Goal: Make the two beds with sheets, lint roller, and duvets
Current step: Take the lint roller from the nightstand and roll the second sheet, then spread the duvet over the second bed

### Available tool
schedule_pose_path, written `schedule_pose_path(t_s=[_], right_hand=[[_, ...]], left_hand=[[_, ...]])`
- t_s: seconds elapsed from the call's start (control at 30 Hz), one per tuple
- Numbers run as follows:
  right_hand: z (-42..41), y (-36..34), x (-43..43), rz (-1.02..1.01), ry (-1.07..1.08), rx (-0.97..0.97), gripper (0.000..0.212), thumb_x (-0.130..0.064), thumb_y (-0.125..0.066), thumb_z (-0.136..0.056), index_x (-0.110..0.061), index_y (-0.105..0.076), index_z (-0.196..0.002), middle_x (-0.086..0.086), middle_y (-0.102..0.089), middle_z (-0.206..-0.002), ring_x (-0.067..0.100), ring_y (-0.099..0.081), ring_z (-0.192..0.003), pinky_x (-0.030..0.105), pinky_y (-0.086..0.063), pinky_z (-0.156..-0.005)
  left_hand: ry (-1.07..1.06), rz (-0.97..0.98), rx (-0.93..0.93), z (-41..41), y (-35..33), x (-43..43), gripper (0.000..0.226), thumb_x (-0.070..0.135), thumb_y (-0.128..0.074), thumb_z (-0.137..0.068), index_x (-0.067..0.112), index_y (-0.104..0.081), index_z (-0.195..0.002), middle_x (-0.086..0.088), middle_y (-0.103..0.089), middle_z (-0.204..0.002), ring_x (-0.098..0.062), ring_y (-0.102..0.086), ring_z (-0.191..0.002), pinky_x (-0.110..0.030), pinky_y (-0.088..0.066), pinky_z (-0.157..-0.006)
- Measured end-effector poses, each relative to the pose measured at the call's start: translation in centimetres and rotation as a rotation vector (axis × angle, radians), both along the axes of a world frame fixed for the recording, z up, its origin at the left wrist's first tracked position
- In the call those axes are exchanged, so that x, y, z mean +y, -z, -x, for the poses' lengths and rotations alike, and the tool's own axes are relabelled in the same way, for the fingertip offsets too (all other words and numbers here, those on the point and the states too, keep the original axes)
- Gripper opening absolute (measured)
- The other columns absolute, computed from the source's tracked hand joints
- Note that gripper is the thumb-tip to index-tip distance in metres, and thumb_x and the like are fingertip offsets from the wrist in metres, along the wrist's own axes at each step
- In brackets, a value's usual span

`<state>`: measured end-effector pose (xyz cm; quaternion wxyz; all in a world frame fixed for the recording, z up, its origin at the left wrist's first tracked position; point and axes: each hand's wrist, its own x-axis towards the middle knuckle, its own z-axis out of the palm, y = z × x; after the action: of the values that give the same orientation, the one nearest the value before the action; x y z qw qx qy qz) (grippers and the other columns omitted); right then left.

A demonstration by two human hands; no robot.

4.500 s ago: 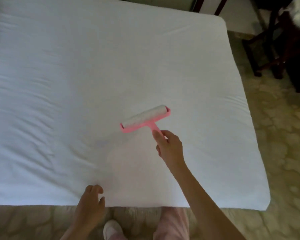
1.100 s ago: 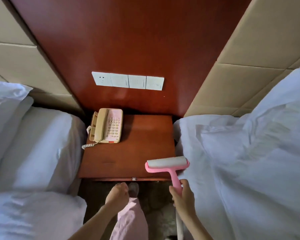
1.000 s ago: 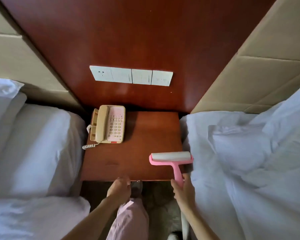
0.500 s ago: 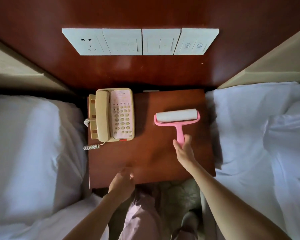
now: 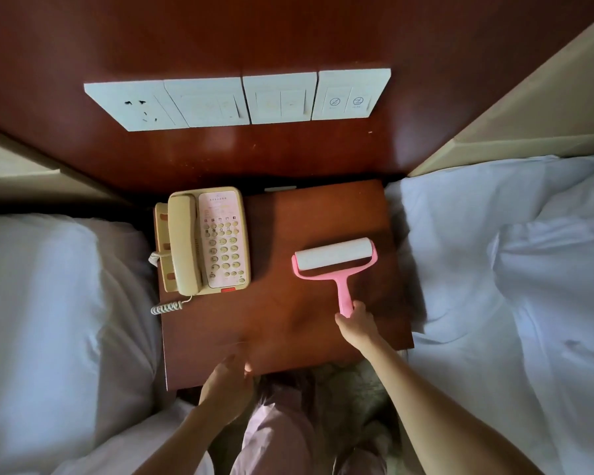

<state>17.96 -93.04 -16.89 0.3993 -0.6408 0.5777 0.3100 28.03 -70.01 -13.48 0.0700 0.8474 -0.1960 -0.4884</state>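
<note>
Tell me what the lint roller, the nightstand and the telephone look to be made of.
The lint roller has a pink frame and handle that look like moulded plastic, smooth and evenly coloured. Its white roll is matte, probably sticky paper. The nightstand looks like reddish wood or veneer under a glossy varnish, since its top shows soft reflections. The telephone looks like beige plastic with a dull sheen.

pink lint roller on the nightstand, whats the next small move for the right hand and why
Probably release it: the pink plastic lint roller appears to lie flat on the reddish wooden nightstand, while the right hand pinches only the handle's end. Opening the fingers and drawing back would free that hand for the rumpled white bedding.
</note>
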Motion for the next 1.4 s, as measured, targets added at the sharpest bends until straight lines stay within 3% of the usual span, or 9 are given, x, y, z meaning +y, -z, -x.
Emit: schedule_pose_path(t_s=[0.3,0.53,0.63,0.77,0.87,1.1,1.2,1.27,1.4], right_hand=[[6.5,-8.2,-1.3,0.120,0.081,-0.193,0.042,-0.035,-0.038,-0.100,-0.013,-0.043,-0.135,0.009,-0.050,-0.136,0.024,-0.051,-0.122,0.032,-0.041,-0.100],[21.6,-17.4,-6.4,0.483,0.013,-0.324,0.043,-0.037,-0.041,-0.097,-0.008,-0.052,-0.127,0.013,-0.053,-0.125,0.029,-0.052,-0.117,0.036,-0.041,-0.098],[29.9,-21.7,-9.8,0.575,0.059,-0.363,0.033,-0.028,-0.045,-0.097,-0.012,-0.057,-0.124,0.007,-0.058,-0.126,0.027,-0.052,-0.119,0.035,-0.040,-0.100],[41.1,-26.6,-12.6,0.602,0.143,-0.465,0.027,-0.017,-0.051,-0.096,-0.013,-0.059,-0.121,0.003,-0.060,-0.123,0.020,-0.054,-0.117,0.024,-0.036,-0.097],[47.9,-29.7,-14.4,0.635,0.249,-0.495,0.024,-0.013,-0.052,-0.095,-0.010,-0.062,-0.116,0.004,-0.065,-0.117,0.020,-0.059,-0.111,0.018,-0.036,-0.087],[54.9,-32.6,-18.1,0.624,0.489,-0.433,0.022,-0.021,-0.049,-0.095,-0.006,-0.064,-0.100,0.010,-0.067,-0.095,0.027,-0.061,-0.091,0.029,-0.043,-0.074],[56.1,-32.4,-20.1,0.654,0.738,-0.396,0.028,-0.026,-0.052,-0.094,-0.001,-0.062,-0.093,0.013,-0.063,-0.085,0.026,-0.056,-0.077,0.029,-0.037,-0.066],[57.0,-31.5,-21.0,0.658,1.021,-0.420,0.044,-0.039,-0.057,-0.087,0.004,-0.061,-0.094,0.020,-0.065,-0.090,0.029,-0.058,-0.079,0.037,-0.046,-0.072],[56.6,-30.1,-20.9,0.396,1.688,-0.505,0.081,-0.048,-0.071,-0.078,-0.005,-0.035,-0.137,0.015,-0.050,-0.125,0.038,-0.050,-0.114,0.055,-0.043,-0.090]], left_hand=[[0.202,0.025,-0.069,3.0,-6.1,-4.9,0.030,0.013,-0.039,-0.099,0.012,-0.051,-0.126,-0.002,-0.056,-0.126,-0.013,-0.054,-0.113,-0.020,-0.042,-0.096],[0.340,0.080,-0.192,8.3,-3.0,-13.3,0.030,0.039,-0.044,-0.078,0.023,-0.062,-0.096,0.004,-0.067,-0.090,-0.016,-0.066,-0.087,-0.036,-0.056,-0.077],[0.438,0.241,-0.240,14.9,-11.2,-20.6,0.011,0.022,-0.051,-0.086,0.029,-0.059,-0.091,0.003,-0.067,-0.100,-0.018,-0.065,-0.099,-0.029,-0.051,-0.087],[0.548,0.385,-0.252,25.2,-20.5,-27.8,0.025,0.010,-0.045,-0.093,0.010,-0.064,-0.109,-0.006,-0.064,-0.112,-0.020,-0.059,-0.107,-0.023,-0.043,-0.090],[0.548,0.462,-0.257,30.3,-23.7,-32.0,0.025,0.010,-0.043,-0.094,0.010,-0.061,-0.111,-0.008,-0.059,-0.118,-0.022,-0.056,-0.111,-0.026,-0.042,-0.092],[0.614,0.643,-0.325,34.8,-29.7,-39.4,0.028,0.007,-0.047,-0.092,0.007,-0.062,-0.115,-0.007,-0.060,-0.118,-0.022,-0.053,-0.115,-0.022,-0.038,-0.091],[0.593,0.721,-0.390,34.4,-31.7,-43.8,0.029,0.009,-0.050,-0.091,0.007,-0.057,-0.119,-0.010,-0.054,-0.122,-0.025,-0.051,-0.115,-0.023,-0.036,-0.089],[0.571,0.788,-0.441,34.2,-33.0,-47.0,0.036,0.012,-0.053,-0.090,0.007,-0.050,-0.126,-0.013,-0.044,-0.130,-0.030,-0.047,-0.117,-0.030,-0.037,-0.094],[0.672,0.853,-0.561,33.9,-35.7,-53.8,0.060,0.032,-0.054,-0.092,0.015,-0.030,-0.145,-0.013,-0.016,-0.152,-0.035,-0.019,-0.139,-0.049,-0.032,-0.105]])
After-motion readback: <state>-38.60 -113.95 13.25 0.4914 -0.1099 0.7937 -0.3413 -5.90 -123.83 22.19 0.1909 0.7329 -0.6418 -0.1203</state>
